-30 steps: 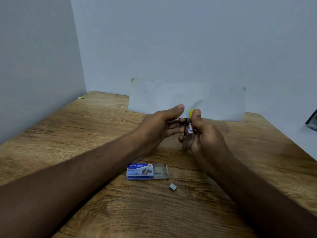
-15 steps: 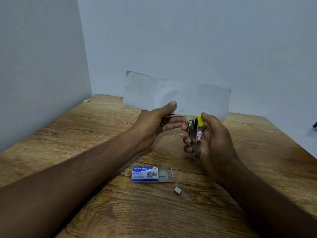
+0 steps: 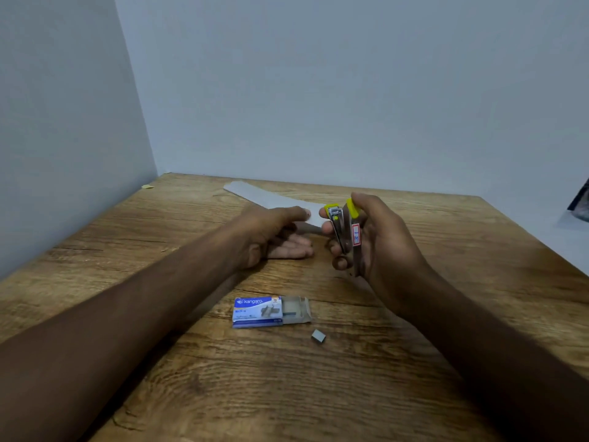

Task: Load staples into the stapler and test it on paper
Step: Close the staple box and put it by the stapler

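Note:
My right hand (image 3: 379, 237) holds a small steel stapler (image 3: 342, 229) with yellow ends and a red-edged label, upright above the table, its jaws apart. My left hand (image 3: 274, 232) pinches the near edge of a white sheet of paper (image 3: 264, 197), which now lies low and almost flat over the table, just left of the stapler. A blue staple box (image 3: 258, 312) lies slid open near me, its inner tray (image 3: 296, 311) showing. A small loose block of staples (image 3: 318, 335) rests just right of the box.
The wooden table (image 3: 318, 393) meets pale walls at the back and left. A tiny yellow scrap (image 3: 147, 186) lies in the far left corner. A dark object (image 3: 581, 202) shows at the right edge.
The paper has come down from upright to nearly flat on the table, lowered by my left hand. My right hand has drawn the stapler off the paper, and its jaws have parted.

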